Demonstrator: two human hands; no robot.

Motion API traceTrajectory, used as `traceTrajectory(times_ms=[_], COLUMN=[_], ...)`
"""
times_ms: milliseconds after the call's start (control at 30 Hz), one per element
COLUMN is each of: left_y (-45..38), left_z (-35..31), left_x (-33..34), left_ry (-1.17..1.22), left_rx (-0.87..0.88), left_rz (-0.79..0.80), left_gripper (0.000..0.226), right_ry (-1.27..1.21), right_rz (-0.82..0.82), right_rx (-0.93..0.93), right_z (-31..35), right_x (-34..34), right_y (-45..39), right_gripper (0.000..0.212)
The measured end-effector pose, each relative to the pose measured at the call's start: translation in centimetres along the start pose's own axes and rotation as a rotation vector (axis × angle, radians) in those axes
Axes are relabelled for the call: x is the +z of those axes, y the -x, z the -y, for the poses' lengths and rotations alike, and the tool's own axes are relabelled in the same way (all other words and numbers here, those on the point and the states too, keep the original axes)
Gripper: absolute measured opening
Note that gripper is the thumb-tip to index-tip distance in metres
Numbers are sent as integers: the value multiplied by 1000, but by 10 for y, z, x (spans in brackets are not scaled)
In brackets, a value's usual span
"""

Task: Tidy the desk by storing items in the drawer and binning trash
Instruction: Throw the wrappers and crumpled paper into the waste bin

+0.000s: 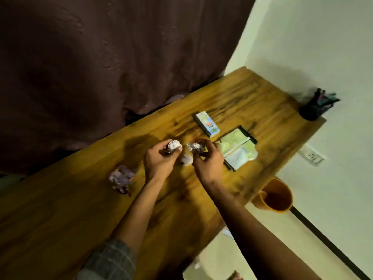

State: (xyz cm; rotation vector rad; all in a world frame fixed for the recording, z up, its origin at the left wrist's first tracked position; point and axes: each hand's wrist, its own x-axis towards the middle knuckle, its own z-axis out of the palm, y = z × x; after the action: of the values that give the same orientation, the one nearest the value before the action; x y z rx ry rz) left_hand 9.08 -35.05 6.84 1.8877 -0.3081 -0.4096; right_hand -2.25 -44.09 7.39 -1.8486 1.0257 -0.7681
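On the wooden desk (pixel 242 93) my left hand (pixel 159 160) grips a crumpled white paper ball (pixel 174 144). My right hand (pixel 209 160) curls its fingers round a second paper ball (pixel 194 146). A third small paper ball (pixel 186 159) lies on the desk between the two hands. A larger crumpled purple-and-white wrapper (pixel 121 178) lies to the left of my left wrist. Beyond the hands sit a small white box (pixel 207 123) and a green-and-white notebook (pixel 237 151), the latter just right of my right hand.
An orange bin (pixel 274 196) stands on the floor beside the desk's right edge. A dark pen holder (pixel 314 107) sits at the desk's far right corner by the white wall. A dark curtain (pixel 101 57) hangs behind the desk. A wall socket (pixel 311 156) is nearby.
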Motion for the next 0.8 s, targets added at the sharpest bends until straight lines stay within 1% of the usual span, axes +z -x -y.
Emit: traceTrajectory(times_ms=[167, 267, 433, 533, 667, 800], left_y=[56, 106, 187, 222, 242, 239], left_z=[-28, -48, -76, -91, -95, -82], left_x=[78, 135, 245, 306, 353, 383], left_ry=[-43, -49, -59, -63, -103, -182], left_rx=[59, 91, 149, 164, 177, 177], left_rz=[100, 148, 306, 391, 455, 484], left_gripper=[40, 39, 37, 42, 44, 50], right_ry=[-24, 4, -47, -33, -45, -68], right_rz=[-70, -123, -230, -299, -371, -411], right_rx=[65, 83, 114, 159, 243, 292], right_z=[-49, -81, -127, -156, -195, -228], right_x=[-99, -175, -294, -356, -404, -421], right_y=[5, 11, 28, 33, 24, 18], right_gripper=[34, 35, 29, 32, 36, 33])
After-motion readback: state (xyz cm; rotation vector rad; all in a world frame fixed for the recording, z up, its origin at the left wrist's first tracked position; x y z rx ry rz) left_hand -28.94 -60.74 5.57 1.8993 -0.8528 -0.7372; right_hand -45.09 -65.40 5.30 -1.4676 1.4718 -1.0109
